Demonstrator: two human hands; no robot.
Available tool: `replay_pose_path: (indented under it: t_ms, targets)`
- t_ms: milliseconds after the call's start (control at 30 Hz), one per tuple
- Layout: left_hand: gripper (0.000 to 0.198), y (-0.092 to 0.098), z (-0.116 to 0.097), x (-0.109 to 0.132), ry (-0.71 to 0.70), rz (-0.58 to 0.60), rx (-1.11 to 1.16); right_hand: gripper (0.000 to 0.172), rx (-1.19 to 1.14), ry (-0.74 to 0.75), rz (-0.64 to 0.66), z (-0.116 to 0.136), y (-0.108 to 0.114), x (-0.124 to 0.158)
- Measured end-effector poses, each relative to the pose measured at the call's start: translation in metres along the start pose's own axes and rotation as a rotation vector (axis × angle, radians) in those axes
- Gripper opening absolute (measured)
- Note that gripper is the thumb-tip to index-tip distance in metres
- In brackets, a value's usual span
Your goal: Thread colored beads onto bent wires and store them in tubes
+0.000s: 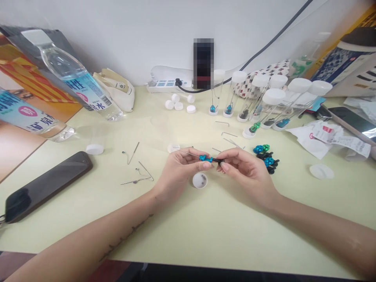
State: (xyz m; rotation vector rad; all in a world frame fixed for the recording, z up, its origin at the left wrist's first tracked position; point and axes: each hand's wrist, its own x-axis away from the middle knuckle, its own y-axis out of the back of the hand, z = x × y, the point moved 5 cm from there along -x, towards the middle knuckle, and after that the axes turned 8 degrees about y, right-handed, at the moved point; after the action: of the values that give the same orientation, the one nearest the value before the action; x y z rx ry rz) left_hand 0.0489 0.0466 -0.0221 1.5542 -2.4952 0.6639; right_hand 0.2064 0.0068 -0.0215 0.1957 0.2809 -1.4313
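Observation:
My left hand pinches a thin metal pin that carries small blue beads. My right hand is closed on a small black piece at the pin's right end, touching the blue beads. Both hands hover over the pale green table, just above an upturned white cap. A small heap of blue, green and black beads lies right of my right hand. Loose bent metal pins lie left of my left hand.
Several clear tubes with white caps lean at the back right, beads inside. Loose white caps sit near a power strip. Water bottles and a dark phone lie left. Receipts and another phone lie right.

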Motion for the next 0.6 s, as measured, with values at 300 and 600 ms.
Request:
replay_pose_path:
  t_ms: [300, 600]
  targets:
    - [0.015, 0.000, 0.005, 0.001, 0.104, 0.041, 0.096, 0.021, 0.145, 0.123, 0.010, 0.008, -0.003, 0.004]
    - [0.014, -0.002, 0.007, 0.002, 0.119, 0.079, 0.119, 0.030, 0.354, 0.308, 0.002, 0.017, -0.003, 0.003]
